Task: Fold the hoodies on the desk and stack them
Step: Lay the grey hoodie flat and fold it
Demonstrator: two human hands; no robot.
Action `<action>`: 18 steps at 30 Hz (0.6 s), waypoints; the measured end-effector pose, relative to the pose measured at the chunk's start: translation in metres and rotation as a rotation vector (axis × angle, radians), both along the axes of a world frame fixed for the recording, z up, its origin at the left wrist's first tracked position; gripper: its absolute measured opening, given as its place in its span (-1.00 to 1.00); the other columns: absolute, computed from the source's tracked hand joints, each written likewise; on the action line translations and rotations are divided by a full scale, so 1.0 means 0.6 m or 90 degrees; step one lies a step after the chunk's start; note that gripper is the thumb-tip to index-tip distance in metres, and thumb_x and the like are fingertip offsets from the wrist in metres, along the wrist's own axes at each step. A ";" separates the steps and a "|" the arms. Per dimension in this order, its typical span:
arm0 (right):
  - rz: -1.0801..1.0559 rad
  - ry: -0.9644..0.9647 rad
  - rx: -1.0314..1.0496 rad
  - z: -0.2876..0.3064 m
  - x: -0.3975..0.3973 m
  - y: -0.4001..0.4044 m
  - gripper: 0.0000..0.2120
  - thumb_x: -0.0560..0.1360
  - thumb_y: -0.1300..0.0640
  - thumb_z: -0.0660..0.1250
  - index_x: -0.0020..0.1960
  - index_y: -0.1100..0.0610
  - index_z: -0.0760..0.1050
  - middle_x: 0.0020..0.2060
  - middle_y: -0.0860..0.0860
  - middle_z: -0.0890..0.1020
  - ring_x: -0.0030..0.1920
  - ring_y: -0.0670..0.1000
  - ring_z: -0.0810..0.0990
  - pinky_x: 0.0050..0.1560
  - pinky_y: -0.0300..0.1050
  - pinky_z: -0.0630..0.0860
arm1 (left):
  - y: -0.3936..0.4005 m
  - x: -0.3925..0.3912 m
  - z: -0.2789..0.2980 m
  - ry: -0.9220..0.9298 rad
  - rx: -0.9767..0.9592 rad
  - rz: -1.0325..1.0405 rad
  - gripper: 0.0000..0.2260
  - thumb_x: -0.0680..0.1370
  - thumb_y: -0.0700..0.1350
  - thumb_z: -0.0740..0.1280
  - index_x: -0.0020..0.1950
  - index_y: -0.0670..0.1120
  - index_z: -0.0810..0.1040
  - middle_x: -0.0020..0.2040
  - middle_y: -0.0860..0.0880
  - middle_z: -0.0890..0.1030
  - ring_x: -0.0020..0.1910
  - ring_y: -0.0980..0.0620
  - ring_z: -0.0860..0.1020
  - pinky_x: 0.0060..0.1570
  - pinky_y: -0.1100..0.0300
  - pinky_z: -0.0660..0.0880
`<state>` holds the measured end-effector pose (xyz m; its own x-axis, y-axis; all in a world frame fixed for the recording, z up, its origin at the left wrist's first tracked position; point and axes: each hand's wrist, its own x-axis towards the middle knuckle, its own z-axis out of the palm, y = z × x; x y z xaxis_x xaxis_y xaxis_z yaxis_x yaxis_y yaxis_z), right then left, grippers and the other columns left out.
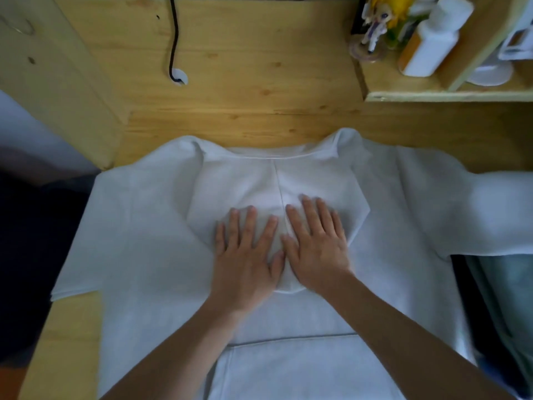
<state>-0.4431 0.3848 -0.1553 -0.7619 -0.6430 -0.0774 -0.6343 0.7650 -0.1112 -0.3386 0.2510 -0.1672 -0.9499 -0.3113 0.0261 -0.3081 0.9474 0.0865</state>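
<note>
Pressing hood (277,186) flat onto the chest: left hand (245,255) and right hand (317,246) side by side, fingers straight, palms down, gripping nothing, likely smoothing before the sleeve folds. White hoodie (144,226) lies front up, centred on the wooden table (245,90), soft matte fleece; pocket (288,368) at near edge, sleeves out left and right.

A white hoodie (150,226) is lying spread face-up on the wooden desk (245,90), sleeves reaching out to both sides. Its hood (245,186) is lying folded down flat over the chest, directly under the fingers (251,223), with the front pocket (288,370) sitting nearer than them.
</note>
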 end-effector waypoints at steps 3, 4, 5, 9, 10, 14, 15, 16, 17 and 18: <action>-0.024 -0.024 0.003 0.005 -0.004 -0.004 -0.37 0.61 -0.21 -0.13 0.62 -0.02 0.12 0.63 0.07 0.04 0.62 0.18 -0.04 0.56 0.26 0.02 | -0.005 0.002 0.007 -0.004 -0.003 -0.005 -0.42 0.60 0.28 0.14 0.57 0.08 0.37 0.61 -0.22 0.26 0.58 -0.36 0.16 0.51 -0.36 0.06; -0.041 -0.040 -0.012 0.017 0.003 -0.013 -0.36 0.59 -0.20 -0.12 0.62 -0.02 0.10 0.63 0.08 0.01 0.62 0.20 -0.08 0.56 0.27 -0.02 | -0.006 0.004 0.007 -0.010 -0.008 -0.013 -0.40 0.59 0.30 0.14 0.58 0.09 0.36 0.61 -0.23 0.26 0.59 -0.37 0.15 0.51 -0.37 0.04; -0.055 -0.048 -0.039 0.025 0.014 -0.020 -0.36 0.57 -0.17 -0.09 0.62 -0.02 0.10 0.63 0.10 0.00 0.61 0.22 -0.09 0.57 0.26 -0.05 | -0.009 0.009 0.008 -0.024 -0.008 -0.021 -0.39 0.58 0.32 0.13 0.58 0.10 0.35 0.61 -0.23 0.25 0.59 -0.38 0.15 0.50 -0.38 0.04; 0.007 -0.015 -0.060 0.014 0.050 -0.012 -0.42 0.65 -0.18 -0.03 0.62 -0.01 0.10 0.63 0.08 0.05 0.62 0.19 -0.05 0.56 0.26 0.03 | -0.038 0.055 0.004 -0.026 -0.004 -0.010 -0.41 0.62 0.32 0.05 0.60 0.11 0.31 0.62 -0.22 0.23 0.60 -0.31 0.16 0.52 -0.31 0.11; 0.011 -0.017 -0.036 0.004 0.052 -0.007 -0.40 0.64 -0.21 -0.05 0.63 -0.03 0.06 0.63 0.06 0.03 0.62 0.16 -0.06 0.56 0.23 0.02 | -0.050 0.077 -0.001 -0.024 -0.004 0.020 -0.42 0.63 0.31 0.05 0.61 0.11 0.30 0.62 -0.21 0.22 0.61 -0.27 0.16 0.52 -0.29 0.14; 0.009 -0.016 0.009 -0.008 0.047 -0.006 -0.38 0.65 -0.24 -0.08 0.64 -0.04 -0.03 0.64 0.04 -0.04 0.62 0.14 -0.10 0.59 0.18 -0.08 | -0.127 0.189 -0.004 -0.088 0.000 0.149 -0.44 0.66 0.22 0.04 0.62 0.03 0.28 0.61 -0.27 0.24 0.59 -0.36 0.17 0.52 -0.26 0.11; 0.014 -0.013 0.015 -0.006 0.048 -0.008 -0.38 0.64 -0.23 -0.10 0.64 -0.03 -0.02 0.64 0.05 -0.03 0.62 0.16 -0.09 0.59 0.18 -0.07 | -0.146 0.221 0.001 -0.115 -0.009 0.154 -0.46 0.68 0.18 0.02 0.61 -0.01 0.31 0.60 -0.29 0.24 0.59 -0.38 0.14 0.55 -0.25 0.08; 0.011 -0.015 0.023 -0.002 0.049 -0.009 -0.39 0.64 -0.23 -0.11 0.64 -0.02 0.00 0.64 0.05 -0.01 0.62 0.17 -0.07 0.58 0.20 -0.05 | -0.163 0.252 0.005 -0.112 -0.008 0.169 -0.47 0.69 0.15 0.03 0.58 -0.07 0.36 0.57 -0.32 0.27 0.57 -0.40 0.15 0.56 -0.25 0.08; -0.003 -0.024 0.030 0.003 0.052 -0.012 -0.39 0.64 -0.21 -0.11 0.63 -0.02 0.02 0.63 0.06 0.00 0.62 0.19 -0.06 0.58 0.22 -0.04 | -0.176 0.280 0.020 -0.079 0.025 0.214 -0.49 0.68 0.11 0.09 0.53 -0.13 0.42 0.53 -0.34 0.33 0.54 -0.41 0.22 0.53 -0.25 0.14; -0.027 -0.034 0.036 0.009 0.058 -0.018 -0.41 0.64 -0.19 -0.08 0.63 -0.01 0.06 0.63 0.07 0.02 0.61 0.22 -0.05 0.57 0.24 -0.04 | -0.185 0.305 0.038 -0.010 0.067 0.301 -0.53 0.65 0.06 0.19 0.48 -0.17 0.47 0.47 -0.35 0.39 0.47 -0.40 0.31 0.49 -0.25 0.23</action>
